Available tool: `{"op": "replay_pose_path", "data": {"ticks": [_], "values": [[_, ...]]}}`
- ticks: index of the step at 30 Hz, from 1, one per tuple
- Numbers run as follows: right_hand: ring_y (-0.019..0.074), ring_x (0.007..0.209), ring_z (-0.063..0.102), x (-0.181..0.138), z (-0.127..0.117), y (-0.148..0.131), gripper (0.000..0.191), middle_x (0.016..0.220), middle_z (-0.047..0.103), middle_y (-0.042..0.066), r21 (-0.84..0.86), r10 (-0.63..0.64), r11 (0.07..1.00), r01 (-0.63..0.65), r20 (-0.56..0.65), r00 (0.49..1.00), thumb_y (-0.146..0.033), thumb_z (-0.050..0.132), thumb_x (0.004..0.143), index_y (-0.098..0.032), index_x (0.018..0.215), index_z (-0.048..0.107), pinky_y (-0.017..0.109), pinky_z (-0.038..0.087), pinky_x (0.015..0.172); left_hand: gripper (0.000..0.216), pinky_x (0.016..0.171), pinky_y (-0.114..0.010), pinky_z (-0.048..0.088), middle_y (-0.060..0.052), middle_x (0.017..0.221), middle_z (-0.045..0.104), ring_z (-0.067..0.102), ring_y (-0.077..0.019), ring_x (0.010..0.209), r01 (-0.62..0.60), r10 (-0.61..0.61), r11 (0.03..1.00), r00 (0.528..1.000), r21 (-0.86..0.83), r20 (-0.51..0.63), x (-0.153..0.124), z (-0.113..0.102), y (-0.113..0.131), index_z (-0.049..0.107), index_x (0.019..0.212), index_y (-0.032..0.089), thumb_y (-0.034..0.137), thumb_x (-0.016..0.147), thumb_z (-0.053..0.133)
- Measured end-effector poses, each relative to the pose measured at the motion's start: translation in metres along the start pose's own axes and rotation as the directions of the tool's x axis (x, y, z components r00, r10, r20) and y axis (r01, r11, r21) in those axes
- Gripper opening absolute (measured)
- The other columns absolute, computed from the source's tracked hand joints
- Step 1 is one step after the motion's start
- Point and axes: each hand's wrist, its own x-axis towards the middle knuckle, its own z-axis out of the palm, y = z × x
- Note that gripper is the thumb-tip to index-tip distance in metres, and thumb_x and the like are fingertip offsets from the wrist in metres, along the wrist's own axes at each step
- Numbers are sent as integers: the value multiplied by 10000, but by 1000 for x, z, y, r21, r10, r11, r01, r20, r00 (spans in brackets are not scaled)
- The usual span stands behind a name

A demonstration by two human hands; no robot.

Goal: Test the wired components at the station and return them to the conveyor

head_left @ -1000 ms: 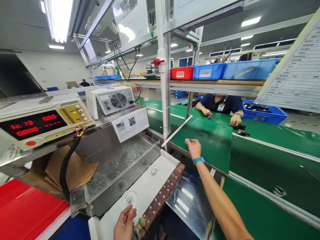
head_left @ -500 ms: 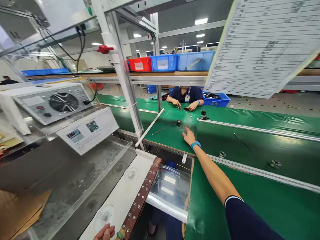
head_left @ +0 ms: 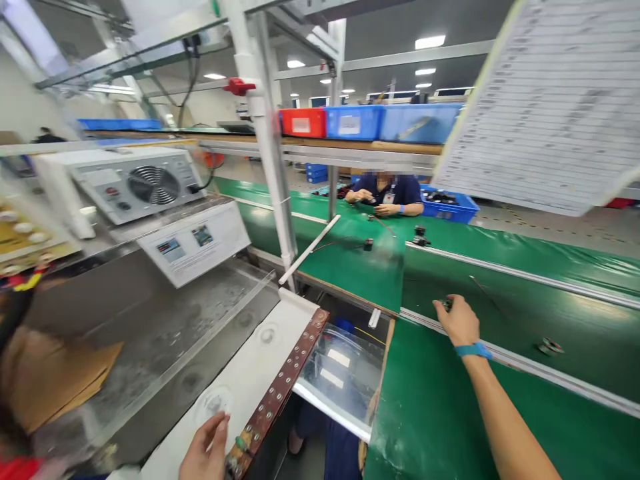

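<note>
Right hand [head_left: 457, 320] moved onto the green belt [head_left: 525, 313], perhaps touching a small part [head_left: 447, 304].

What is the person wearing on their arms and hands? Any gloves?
No gloves: both hands are bare. The right hand has a bright blue wristband snug around the wrist, and the forearm behind it shows no sleeve. The left hand wears nothing that shows; its wrist is cut off by the picture's edge.

Factory hall, ceiling lights [head_left: 430, 42], metal shelving [head_left: 265, 133]
</note>
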Motion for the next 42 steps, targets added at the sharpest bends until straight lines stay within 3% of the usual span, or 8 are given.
{"op": "replay_pose_path", "data": {"ticks": [6, 10, 12, 15, 19, 27, 32, 42], "values": [[199, 759, 600, -74, -52, -135, 417, 952, 652, 77, 611, -552, 629, 480, -83, 829, -514, 612, 814, -212, 1100, 623, 327, 484, 706, 457, 1111, -478, 329, -140, 1393, 489, 424, -267, 1313, -522, 552, 830, 821, 198, -147, -65, 18, 75, 469, 1296, 174, 364, 880, 466], [196, 893, 606, -152, -61, -231, 311, 1041, 642, 74, 902, -936, 203, 382, 64, 345, -402, 648, 833, -225, 1088, 628, 300, 493, 756, 598, 1133, -522, 257, -132, 1523, 324, 199, -289, 1434, -636, 805, 545, 580, 547, -128, -88, 9, 109, 281, 1440, 196, 238, 887, 505], [186, 908, 599, -191, -46, -272, 290, 1037, 639, 66, 955, -990, 93, 282, 57, 131, -344, 660, 829, -216, 1087, 624, 292, 485, 784, 515, 1133, -542, 221, -141, 1456, 435, 257, -312, 1411, -557, 798, 473, 599, 682, -65, -89, -9, 110, 382, 1389, 172, 226, 889, 493], [163, 868, 596, -242, -1, -324, 310, 1020, 638, 49, 960, -997, 68, 271, 75, -19, -221, 654, 802, -205, 1108, 605, 270, 467, 770, 297, 1047, -516, 326, -123, 1089, 699, 594, -290, 1119, -329, 556, 497, 831, 803, -3, -81, -48, 95, 626, 1080, 164, 205, 922, 379], [193, 926, 598, -297, 64, -371, 241, 1003, 647, 84, 812, -962, 145, 566, 248, -110, -181, 612, 783, -159, 1023, 617, 266, 434, 802, 374, 761, -423, 464, -128, 885, 732, 689, -293, 855, -15, 144, 472, 988, 882, -60, -81, -97, 61, 623, 901, 168, 222, 939, 255], [259, 894, 650, -346, 110, -394, 404, 974, 690, 146, 553, -909, 141, 821, 400, -113, -517, 521, 866, -149, 996, 623, 299, 447, 743, 329, 627, -346, 418, -129, 838, 722, 694, -302, 813, 212, -168, 551, 976, 807, -141, -113, -137, -12, 567, 847, 198, 259, 919, 252], [284, 875, 659, -350, 113, -394, 594, 916, 699, 166, 503, -913, 137, 853, 398, -88, -675, 424, 860, -140, 999, 641, 327, 452, 734, 418, 449, -236, 337, -6, 578, 608, 519, -121, 398, 176, -190, 972, 978, 156, 81, -111, -121, -38, 506, 724, 201, 568, 852, 351], [269, 938, 642, -352, 125, -388, 521, 1027, 677, 136, 527, -874, 114, 842, 457, -168, -600, 538, 827, -166, 1114, 571, 317, 437, 772, 430, 379, -182, 117, 24, 594, 582, 291, -5, 359, 246, -64, 785, 945, -569, 320, -96, -66, 11, 579, 868, 149, 567, 775, 608]]}}
